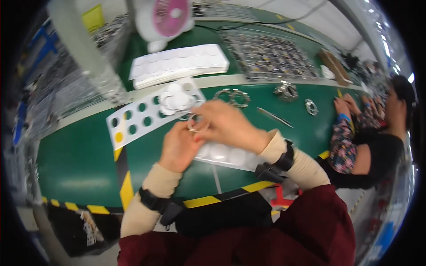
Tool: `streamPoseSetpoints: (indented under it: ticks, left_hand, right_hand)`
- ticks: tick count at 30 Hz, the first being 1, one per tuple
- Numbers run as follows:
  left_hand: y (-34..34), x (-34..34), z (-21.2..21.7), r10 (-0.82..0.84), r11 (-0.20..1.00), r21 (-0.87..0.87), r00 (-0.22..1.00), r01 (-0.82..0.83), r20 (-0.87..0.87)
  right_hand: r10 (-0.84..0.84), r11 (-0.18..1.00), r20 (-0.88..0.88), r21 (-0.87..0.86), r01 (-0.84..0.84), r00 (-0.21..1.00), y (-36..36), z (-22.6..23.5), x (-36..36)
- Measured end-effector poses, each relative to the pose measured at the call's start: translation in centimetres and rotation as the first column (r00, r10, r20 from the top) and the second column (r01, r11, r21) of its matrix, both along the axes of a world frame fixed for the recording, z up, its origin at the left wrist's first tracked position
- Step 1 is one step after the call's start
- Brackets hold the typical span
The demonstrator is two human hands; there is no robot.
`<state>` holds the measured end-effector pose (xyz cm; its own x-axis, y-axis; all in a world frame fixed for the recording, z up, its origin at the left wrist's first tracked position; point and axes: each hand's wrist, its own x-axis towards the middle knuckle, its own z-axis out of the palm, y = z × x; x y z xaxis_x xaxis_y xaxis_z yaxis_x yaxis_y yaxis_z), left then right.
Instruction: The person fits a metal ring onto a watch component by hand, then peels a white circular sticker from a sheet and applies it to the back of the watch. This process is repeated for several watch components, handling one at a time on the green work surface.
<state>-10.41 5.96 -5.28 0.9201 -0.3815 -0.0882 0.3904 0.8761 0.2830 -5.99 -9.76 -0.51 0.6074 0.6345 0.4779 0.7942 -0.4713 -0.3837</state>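
Close together over the green table, my left hand (176, 146) and my right hand (228, 126) both have their fingers closed on a thin, shiny metal ring (198, 124). Motion blurs its details. Just beyond them, loose round white discs (177, 98) are heaped on a white sheet with round cut-outs (146, 128). Another sheet of white discs (237, 157) lies partly under my right hand and forearm. More round metal pieces (239, 98) rest past my right hand, and a pair of tweezers (275, 117) lies to its right.
A stack of white sheets (177, 66) is on the far ledge, with a white and pink fan (166, 17) behind. Trays of small parts (270, 55) stand at the back right. Metal clusters (286, 90) sit further right. A co-worker's hands (346, 105) are at the right edge.
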Motion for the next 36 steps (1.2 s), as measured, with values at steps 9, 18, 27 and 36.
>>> streamPoseSetpoints:
  ticks: [9,18,27,36]
  left_hand:
    - [-1.5,-1.1,3.7,-0.309,0.836,0.445,0.946,0.32,-0.1]
    - [-2.3,-1.3,4.0,-0.285,0.815,0.508,0.956,0.278,-0.066]
    - [-2.1,-1.0,4.1,-0.26,0.807,0.532,0.963,0.256,-0.069]
    - [-0.5,-0.4,2.7,-0.12,0.879,0.466,0.993,0.106,0.001]
  right_hand:
    - [-0.655,0.755,0.135,0.103,0.647,0.743,-16.2,1.7,-1.9]
    - [-0.853,0.47,0.174,-0.15,0.87,0.491,-29.2,-2.3,1.3]
    - [-0.821,0.554,0.151,-0.027,0.832,0.551,-30.6,-2.3,3.9]
    - [-0.358,0.933,0.181,0.021,0.36,0.916,-10.3,1.0,1.0]
